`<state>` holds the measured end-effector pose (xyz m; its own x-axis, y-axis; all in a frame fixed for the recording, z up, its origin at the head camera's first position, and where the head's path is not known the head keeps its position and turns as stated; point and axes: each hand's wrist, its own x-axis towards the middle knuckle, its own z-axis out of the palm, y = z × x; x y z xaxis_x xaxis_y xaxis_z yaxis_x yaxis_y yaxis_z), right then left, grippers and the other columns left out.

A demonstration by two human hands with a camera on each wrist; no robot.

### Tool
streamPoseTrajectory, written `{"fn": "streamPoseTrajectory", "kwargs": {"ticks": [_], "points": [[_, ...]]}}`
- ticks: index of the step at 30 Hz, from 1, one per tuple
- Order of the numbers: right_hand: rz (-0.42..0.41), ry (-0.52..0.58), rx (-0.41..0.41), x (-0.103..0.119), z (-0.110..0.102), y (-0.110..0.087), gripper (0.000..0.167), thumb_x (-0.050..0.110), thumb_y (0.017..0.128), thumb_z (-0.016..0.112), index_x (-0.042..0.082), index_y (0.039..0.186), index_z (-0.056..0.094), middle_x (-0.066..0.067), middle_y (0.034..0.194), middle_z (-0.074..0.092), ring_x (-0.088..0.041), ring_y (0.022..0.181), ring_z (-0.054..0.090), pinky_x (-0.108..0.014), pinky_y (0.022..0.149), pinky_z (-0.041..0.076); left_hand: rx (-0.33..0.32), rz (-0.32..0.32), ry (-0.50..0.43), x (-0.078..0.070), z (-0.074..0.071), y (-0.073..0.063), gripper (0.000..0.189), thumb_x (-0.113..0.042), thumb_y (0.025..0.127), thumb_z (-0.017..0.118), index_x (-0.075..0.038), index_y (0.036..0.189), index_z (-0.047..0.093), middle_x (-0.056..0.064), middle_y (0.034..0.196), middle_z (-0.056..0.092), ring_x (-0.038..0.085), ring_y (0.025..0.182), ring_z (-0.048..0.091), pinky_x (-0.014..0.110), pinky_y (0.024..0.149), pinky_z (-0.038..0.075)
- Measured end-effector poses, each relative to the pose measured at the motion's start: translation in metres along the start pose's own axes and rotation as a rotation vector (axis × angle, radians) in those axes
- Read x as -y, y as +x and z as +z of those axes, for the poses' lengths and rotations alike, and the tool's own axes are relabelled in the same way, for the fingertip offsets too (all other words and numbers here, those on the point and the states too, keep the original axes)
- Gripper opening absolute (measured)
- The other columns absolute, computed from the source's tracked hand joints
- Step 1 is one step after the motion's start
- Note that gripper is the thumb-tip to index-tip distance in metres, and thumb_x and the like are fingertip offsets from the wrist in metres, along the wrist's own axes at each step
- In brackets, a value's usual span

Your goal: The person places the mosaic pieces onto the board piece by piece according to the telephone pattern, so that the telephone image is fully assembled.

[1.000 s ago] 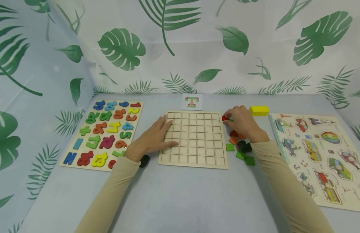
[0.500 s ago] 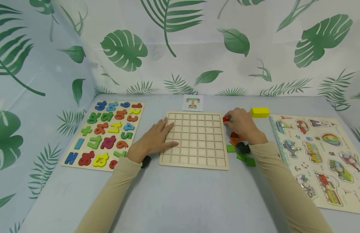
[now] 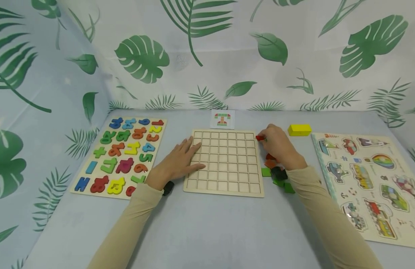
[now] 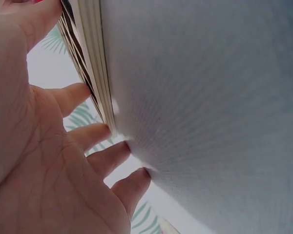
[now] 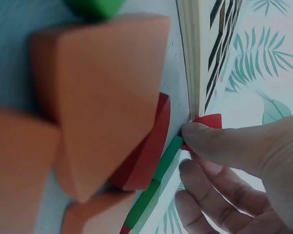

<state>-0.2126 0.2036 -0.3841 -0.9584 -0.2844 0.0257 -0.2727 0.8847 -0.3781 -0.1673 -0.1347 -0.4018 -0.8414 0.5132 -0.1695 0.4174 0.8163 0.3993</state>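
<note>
My left hand [image 3: 177, 160] lies spread on the left edge of a wooden grid board [image 3: 224, 161], its thumb and fingertips on the rim. In the left wrist view the fingers [image 4: 75, 95] reach straight toward the board's side and the tabletop. Beside the board's upper right corner, my right hand [image 3: 278, 144] pinches a small red block [image 3: 260, 138] between thumb and fingers. The right wrist view shows this red block [image 5: 210, 120] at the thumb tip. Close by are orange blocks [image 5: 107, 97], a dark red block [image 5: 146, 151] and green blocks [image 5: 158, 180].
A pattern card [image 3: 222, 118] lies behind the board. On the left is a number puzzle [image 3: 121, 155], on the right a picture puzzle [image 3: 365, 186]. A yellow block [image 3: 299, 130] sits past my right hand. Green pieces [image 3: 266, 172] lie right of the board.
My right hand stays by the board's upper right corner, and the red block in its fingers has turned slightly. My left hand keeps its place on the board.
</note>
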Motion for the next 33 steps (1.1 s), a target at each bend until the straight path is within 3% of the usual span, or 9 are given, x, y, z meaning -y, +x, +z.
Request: {"fn": "streamPoseTrajectory", "kwargs": {"ticks": [7, 15, 19, 28, 33], "points": [[-0.032, 0.053, -0.001, -0.003, -0.007, -0.004, 0.026, -0.01, 0.094, 0.064, -0.012, 0.12, 0.071, -0.026, 0.1, 0.062, -0.037, 0.087, 0.056, -0.047, 0.079, 0.052, 0.007, 0.0, 0.007, -0.001, -0.001, 0.0, 0.081, -0.047, 0.107, 0.057, -0.003, 0.167, 0.023, 0.028, 0.172, 0.006, 0.046, 0.159, 0.008, 0.057, 0.126, 0.011], [-0.106, 0.148, -0.07, 0.002, -0.013, -0.006, 0.007, -0.01, 0.094, 0.066, -0.008, 0.1, 0.068, -0.023, 0.095, 0.066, -0.036, 0.085, 0.061, -0.047, 0.077, 0.053, 0.009, 0.003, -0.003, -0.001, -0.001, -0.001, 0.081, -0.045, 0.107, 0.057, -0.002, 0.167, 0.022, 0.028, 0.172, 0.005, 0.046, 0.159, 0.006, 0.058, 0.126, 0.01], [-0.127, 0.188, -0.078, 0.007, -0.018, -0.007, 0.008, -0.013, 0.092, 0.067, -0.007, 0.096, 0.069, -0.022, 0.094, 0.07, -0.035, 0.085, 0.065, -0.047, 0.077, 0.055, 0.011, 0.006, -0.003, -0.001, -0.001, -0.001, 0.081, -0.045, 0.107, 0.057, -0.002, 0.166, 0.022, 0.028, 0.172, 0.005, 0.046, 0.159, 0.006, 0.059, 0.126, 0.01], [-0.1, 0.154, 0.055, 0.01, -0.022, -0.006, 0.021, -0.01, 0.093, 0.069, -0.013, 0.114, 0.07, -0.023, 0.096, 0.072, -0.035, 0.089, 0.066, -0.05, 0.083, 0.056, 0.022, -0.005, -0.016, -0.001, -0.001, -0.001, 0.081, -0.047, 0.108, 0.055, -0.005, 0.168, 0.019, 0.026, 0.173, 0.001, 0.044, 0.159, 0.003, 0.058, 0.126, 0.008], [-0.114, 0.123, 0.089, 0.006, -0.017, -0.003, 0.019, -0.007, 0.093, 0.071, -0.012, 0.111, 0.073, -0.021, 0.094, 0.07, -0.033, 0.086, 0.065, -0.048, 0.08, 0.055, 0.023, -0.002, -0.018, -0.001, -0.001, -0.001, 0.081, -0.046, 0.108, 0.055, -0.005, 0.168, 0.019, 0.026, 0.173, 0.001, 0.044, 0.159, 0.004, 0.059, 0.126, 0.009]]}}
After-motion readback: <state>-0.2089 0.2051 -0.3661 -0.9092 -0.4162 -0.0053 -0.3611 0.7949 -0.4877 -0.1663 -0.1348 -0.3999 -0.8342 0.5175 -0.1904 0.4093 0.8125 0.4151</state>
